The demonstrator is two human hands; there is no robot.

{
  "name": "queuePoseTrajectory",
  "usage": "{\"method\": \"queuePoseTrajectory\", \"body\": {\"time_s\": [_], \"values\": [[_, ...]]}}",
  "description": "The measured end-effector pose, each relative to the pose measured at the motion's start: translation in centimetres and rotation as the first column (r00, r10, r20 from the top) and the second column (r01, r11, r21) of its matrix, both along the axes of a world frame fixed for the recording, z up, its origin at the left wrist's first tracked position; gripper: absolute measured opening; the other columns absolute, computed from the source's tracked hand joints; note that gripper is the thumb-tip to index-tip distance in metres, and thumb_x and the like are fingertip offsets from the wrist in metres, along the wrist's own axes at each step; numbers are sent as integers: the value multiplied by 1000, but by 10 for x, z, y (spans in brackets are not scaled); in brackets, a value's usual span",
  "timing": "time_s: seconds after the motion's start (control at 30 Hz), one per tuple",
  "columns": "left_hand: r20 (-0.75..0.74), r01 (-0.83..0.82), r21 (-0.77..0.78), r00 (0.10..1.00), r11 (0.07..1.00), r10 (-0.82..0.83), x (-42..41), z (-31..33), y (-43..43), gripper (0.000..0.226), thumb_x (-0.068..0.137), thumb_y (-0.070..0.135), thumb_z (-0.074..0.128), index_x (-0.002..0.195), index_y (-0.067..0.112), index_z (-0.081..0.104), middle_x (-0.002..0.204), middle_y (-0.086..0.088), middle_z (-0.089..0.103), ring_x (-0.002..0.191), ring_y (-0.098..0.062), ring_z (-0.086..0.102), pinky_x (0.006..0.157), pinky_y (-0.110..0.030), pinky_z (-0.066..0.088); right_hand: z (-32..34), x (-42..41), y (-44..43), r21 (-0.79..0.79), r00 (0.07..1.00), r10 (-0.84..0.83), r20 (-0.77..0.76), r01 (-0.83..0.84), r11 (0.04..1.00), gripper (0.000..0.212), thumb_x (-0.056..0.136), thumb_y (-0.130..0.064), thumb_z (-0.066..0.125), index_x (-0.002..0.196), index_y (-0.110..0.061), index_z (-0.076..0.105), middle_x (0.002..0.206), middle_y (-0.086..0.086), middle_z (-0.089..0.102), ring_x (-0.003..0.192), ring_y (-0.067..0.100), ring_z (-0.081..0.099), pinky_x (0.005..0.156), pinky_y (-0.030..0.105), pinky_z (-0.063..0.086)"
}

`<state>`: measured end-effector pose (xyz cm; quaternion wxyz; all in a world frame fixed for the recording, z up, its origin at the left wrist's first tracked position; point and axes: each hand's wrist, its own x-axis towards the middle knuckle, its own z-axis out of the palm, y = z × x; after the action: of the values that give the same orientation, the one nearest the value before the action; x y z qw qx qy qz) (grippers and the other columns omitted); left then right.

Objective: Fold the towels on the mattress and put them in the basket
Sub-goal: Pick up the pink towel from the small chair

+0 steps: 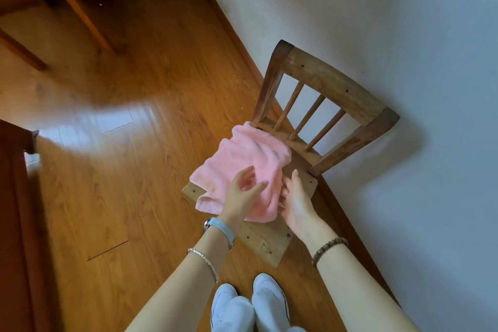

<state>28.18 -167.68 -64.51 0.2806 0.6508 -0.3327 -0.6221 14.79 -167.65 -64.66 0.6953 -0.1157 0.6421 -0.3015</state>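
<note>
Early stage: pink towel [242, 159] lies rumpled, unfolded, on chair [266, 240] seat under both hands, w/ left hand [244, 191] spread loose on top, right hand [295, 197] at its edge, grip unclear; no basket in view.

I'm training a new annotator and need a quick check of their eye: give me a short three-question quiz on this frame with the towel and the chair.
1. True or false: the pink towel is folded into a neat square.
2. Multiple choice: where on the wooden chair does the towel lie? A, on the seat; B, hung over the backrest; C, under the legs.
3. Short answer: which hand wears the ring?

Key
1. False: it lies rumpled, with one end drooping over the seat's edge.
2. A.
3. The right hand, whose fingers touch the towel's edge.
</note>
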Motion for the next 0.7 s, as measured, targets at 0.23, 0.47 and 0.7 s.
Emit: {"method": "queuePoseTrajectory", "body": {"time_s": [0.23,0.47,0.7], "values": [[35,-164,44,986,985,163,24,40,9,38,86,27,76,121,23,64,113,6,69,107,-11,62,85,-26,52,51,33,2,-83,984,180,6,-179,980,58,100,-59,20,121,-31,67,118,-1,71,116,15,62,103,40,47],[0,-390,3,921,921,390,66,173,14,22,100,23,55,86,23,73,76,7,76,75,-9,70,60,-23,56,180,64,10,-202,953,302,-18,-300,933,27,100,-41,46,115,-31,66,111,-2,72,107,17,67,97,42,53],[-87,-434,-64,900,899,428,104,326,36,22,100,37,54,107,30,74,103,-1,77,101,-24,71,90,-47,58,316,97,12,-323,921,377,-97,-387,863,71,70,-59,76,132,-50,43,129,-16,59,120,6,54,102,41,48]]}}
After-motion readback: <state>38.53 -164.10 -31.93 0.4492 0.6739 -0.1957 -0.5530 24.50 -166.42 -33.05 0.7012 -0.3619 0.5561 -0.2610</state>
